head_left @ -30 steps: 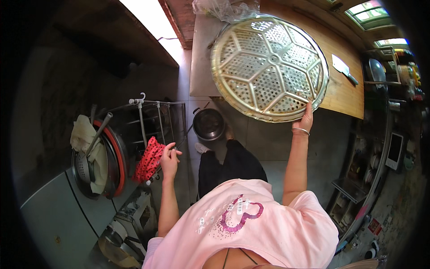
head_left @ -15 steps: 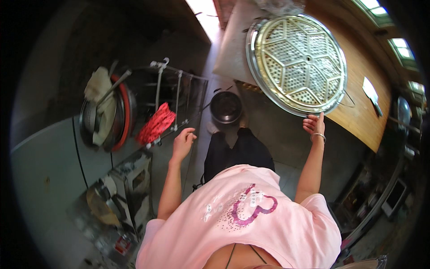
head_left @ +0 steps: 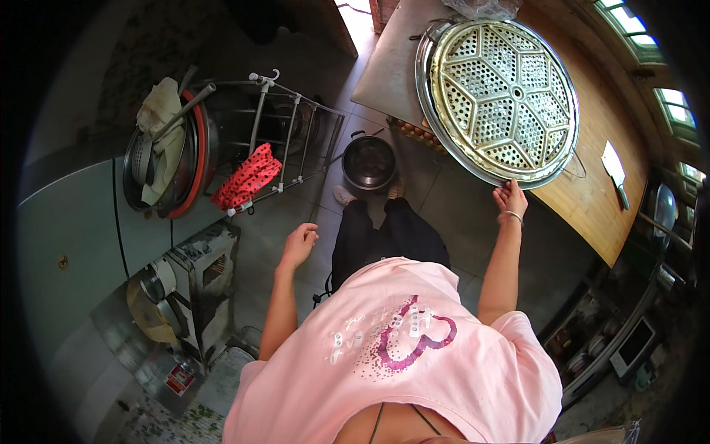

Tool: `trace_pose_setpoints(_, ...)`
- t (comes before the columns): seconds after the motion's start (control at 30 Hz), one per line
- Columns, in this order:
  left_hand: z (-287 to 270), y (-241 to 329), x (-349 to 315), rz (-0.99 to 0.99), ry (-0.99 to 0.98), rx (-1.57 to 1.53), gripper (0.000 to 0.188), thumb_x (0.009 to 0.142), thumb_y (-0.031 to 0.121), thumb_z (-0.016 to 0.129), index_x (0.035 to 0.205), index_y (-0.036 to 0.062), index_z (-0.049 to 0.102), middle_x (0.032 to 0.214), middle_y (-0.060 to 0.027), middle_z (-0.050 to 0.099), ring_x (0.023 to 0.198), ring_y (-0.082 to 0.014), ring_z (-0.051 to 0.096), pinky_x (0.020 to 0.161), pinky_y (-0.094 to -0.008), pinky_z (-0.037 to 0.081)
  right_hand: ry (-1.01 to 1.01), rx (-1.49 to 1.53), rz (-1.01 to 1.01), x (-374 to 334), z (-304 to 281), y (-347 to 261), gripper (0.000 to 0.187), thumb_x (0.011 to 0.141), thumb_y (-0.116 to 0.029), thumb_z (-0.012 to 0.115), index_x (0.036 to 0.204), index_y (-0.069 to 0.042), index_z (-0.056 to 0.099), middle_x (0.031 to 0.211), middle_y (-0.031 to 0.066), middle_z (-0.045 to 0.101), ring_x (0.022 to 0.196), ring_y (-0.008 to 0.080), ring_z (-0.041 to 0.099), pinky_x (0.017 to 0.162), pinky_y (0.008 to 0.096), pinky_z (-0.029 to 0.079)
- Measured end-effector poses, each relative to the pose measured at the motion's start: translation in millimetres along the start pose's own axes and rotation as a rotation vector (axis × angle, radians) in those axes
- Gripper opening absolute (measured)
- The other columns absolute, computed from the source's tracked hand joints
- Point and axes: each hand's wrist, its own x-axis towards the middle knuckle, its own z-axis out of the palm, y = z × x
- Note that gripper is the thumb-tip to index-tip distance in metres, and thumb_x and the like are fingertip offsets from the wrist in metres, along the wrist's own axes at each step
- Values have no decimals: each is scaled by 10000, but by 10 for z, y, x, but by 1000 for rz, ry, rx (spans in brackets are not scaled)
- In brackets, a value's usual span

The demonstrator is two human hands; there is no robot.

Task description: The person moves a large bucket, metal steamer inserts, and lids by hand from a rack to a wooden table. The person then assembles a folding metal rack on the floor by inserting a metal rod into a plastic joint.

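A big round metal steamer tray (head_left: 518,92), punched with holes in a star pattern, sits in a wider shiny round pan on the counter at the upper right. It overhangs the counter's near edge. My right hand (head_left: 510,198), with a bracelet on its wrist, has its fingertips pinched at the near rim, partly underneath. Low at my left side hangs my left hand (head_left: 299,245), its fingers loosely bent and nothing in them. The nearest thing to it is a white rack (head_left: 296,140) with a red dotted cloth (head_left: 248,180) over its bar.
A dark two-handled pot (head_left: 370,160) stands on the floor by my feet. On the wooden counter (head_left: 592,211) lies a cleaver (head_left: 614,166). Basins and a pale cloth (head_left: 164,133) hang at the left. A cabinet (head_left: 74,229) and a small stand (head_left: 207,277) are on that side too.
My view has shifted slightly and sharpened. My right hand stays at the tray's near rim, its fingers now turned more upward against it. The left hand hangs much as before.
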Motion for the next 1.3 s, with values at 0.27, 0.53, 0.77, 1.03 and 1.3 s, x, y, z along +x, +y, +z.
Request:
trace_pose_setpoints(0.27,-25,-144,-31,-11,36,-19,226,865,133,468,1051,31,546,827,-68,619,693,-118,566,649,-256,462,30,-70,23,251,-108,-65,338,796,-317,635,911,-15,534,719,85,573,593,188,601,504,280,528)
trace_pose_setpoints(0.53,-12,-228,-42,-19,43,-10,233,862,135,469,1051,23,549,850,-80,625,713,-129,580,656,-258,469,481,-1237,-1027,-281,173,-343,400,707,-196,676,1040,-53,508,1048,157,507,1060,305,451,884,397,385)
trace_pose_setpoints(0.77,14,-142,-27,-15,23,15,239,865,150,468,1056,32,551,867,-86,627,731,-139,595,669,-269,474,-155,-1335,-1426,-457,655,-293,335,669,-224,692,943,-108,539,990,71,533,934,243,518,797,344,412)
trace_pose_setpoints(1.03,-13,-60,-62,-1,38,41,243,865,167,476,1067,54,549,851,-70,630,705,-128,590,661,-262,468,-407,-1492,-1706,-377,801,-463,134,724,-208,610,802,-118,549,784,25,520,782,196,530,681,321,418)
trace_pose_setpoints(1.3,134,-295,142,61,7,-17,227,872,156,486,1055,37,549,844,-60,628,688,-106,581,633,-248,473,-309,-1538,-1714,-239,977,-270,60,751,-188,536,746,-129,530,742,12,517,708,168,548,623,314,425)
